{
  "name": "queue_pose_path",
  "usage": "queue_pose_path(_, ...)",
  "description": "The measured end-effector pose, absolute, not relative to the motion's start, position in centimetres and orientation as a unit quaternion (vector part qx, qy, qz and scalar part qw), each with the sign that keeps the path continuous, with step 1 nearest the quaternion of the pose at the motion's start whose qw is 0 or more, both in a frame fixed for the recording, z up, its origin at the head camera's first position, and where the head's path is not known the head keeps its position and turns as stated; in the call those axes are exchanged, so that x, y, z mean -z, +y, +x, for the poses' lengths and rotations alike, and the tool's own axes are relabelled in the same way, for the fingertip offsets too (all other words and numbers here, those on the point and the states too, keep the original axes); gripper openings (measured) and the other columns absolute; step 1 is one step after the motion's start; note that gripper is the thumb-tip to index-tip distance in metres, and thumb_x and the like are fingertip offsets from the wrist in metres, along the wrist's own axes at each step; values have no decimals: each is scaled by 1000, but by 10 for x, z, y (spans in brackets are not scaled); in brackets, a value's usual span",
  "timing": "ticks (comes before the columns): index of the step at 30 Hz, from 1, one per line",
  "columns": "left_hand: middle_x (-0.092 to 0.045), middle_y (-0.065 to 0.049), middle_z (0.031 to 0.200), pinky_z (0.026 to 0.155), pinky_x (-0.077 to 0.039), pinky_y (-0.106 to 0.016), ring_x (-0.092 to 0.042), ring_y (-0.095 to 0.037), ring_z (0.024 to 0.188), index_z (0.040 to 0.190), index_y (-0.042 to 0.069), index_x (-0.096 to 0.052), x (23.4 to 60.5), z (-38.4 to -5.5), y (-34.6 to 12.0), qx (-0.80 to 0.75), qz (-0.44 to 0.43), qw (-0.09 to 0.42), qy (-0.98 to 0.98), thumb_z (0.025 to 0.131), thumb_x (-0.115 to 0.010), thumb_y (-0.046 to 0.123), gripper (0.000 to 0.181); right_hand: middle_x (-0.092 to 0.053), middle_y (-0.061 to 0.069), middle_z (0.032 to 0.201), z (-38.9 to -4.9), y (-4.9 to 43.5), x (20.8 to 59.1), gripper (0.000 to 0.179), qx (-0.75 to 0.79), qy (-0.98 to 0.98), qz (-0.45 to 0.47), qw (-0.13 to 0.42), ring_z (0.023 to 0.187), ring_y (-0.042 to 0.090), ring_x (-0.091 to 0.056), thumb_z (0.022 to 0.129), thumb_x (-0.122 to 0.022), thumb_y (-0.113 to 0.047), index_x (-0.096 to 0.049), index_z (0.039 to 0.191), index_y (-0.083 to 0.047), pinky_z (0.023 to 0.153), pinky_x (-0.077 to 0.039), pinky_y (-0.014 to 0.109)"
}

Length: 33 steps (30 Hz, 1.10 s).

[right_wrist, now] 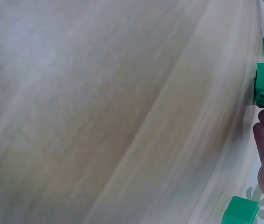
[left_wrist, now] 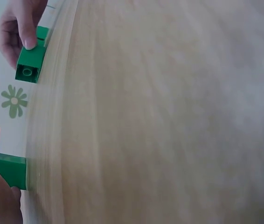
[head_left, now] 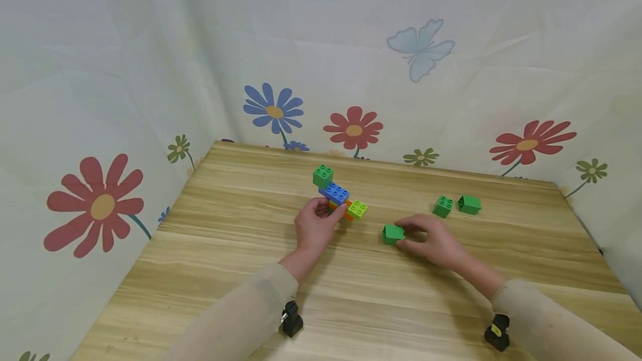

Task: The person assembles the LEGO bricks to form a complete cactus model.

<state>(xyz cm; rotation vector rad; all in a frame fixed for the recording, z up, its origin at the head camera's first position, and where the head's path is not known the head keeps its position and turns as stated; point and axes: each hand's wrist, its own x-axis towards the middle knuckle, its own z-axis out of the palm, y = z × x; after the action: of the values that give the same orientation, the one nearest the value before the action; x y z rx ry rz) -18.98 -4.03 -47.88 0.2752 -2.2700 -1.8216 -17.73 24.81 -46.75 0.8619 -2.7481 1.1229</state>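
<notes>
My left hand (head_left: 315, 228) grips a joined group of toy building bricks, low over the table. A blue brick (head_left: 335, 194) lies across it, with a green brick (head_left: 323, 176) on its far left end and a lime brick (head_left: 358, 209) at the right. Orange shows beneath the blue, and a lower green brick (left_wrist: 11, 171) appears in the left wrist view. To the right, my right hand (head_left: 437, 243) pinches a separate green brick (head_left: 393, 234) between thumb and fingers. That brick lies on its side, its hollow underside facing left and its studs toward the palm.
Two loose green bricks lie beyond my right hand: one upright (head_left: 443, 206) with studs up, the other on its side (head_left: 470, 204). Flowered cloth (head_left: 321, 60) hangs behind the wooden table (head_left: 241, 183) and along its sides.
</notes>
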Motion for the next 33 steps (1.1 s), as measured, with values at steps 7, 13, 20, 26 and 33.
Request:
queue_pose_path(7, -76, -9, 112, 96, -62, -39, -73, -27, 107, 112, 6, -75, 477, -189, -41, 617, 99, 107, -773, 90, -90, 26, 33, -75, 9, 121, -176, 252, 455, 35, -381, -892, 241, 18, 112, 32, -72, 94, -85, -13, -75, 126, -5, 96, -61, 49)
queue_pose_path(13, -76, -10, 113, 96, -62, -40, -73, -28, 109, 112, 6, -75, 476, -188, -40, 620, 103, 106, -770, 90, -90, 25, 34, -74, 11, 123, -179, 260, 441, 37, -375, -890, 256, 26, 111, 33, -73, 93, -85, -11, -74, 127, -3, 95, -61, 50)
queue_pose_path(20, -76, -11, 113, 96, -62, -40, -73, -27, 108, 112, 5, -75, 477, -189, -40, 622, 108, 102, -769, 89, -91, 26, 35, -75, 7, 122, -179, 266, 432, 39, -341, -906, 249, 27, 110, 29, -73, 90, -88, -17, -75, 126, -6, 95, -61, 53)
queue_pose_path(26, -76, -10, 112, 95, -62, -40, -73, -27, 106, 112, 6, -75, 476, -187, -40, 622, 105, 105, -769, 89, -90, 25, 34, -78, 2, 112, -181, 271, 428, 35, -305, -905, 290, 65, 98, 23, -74, 87, -91, -13, -78, 119, -7, 84, -63, 51)
queue_pose_path(33, -76, -11, 111, 94, -63, -42, -73, -29, 105, 111, 4, -75, 475, -186, -39, 623, 97, 112, -768, 89, -90, 23, 33, -75, -1, 105, -189, 275, 423, 32, -250, -911, 324, 49, 93, 17, -70, 85, -91, -10, -78, 114, -5, 81, -63, 47)
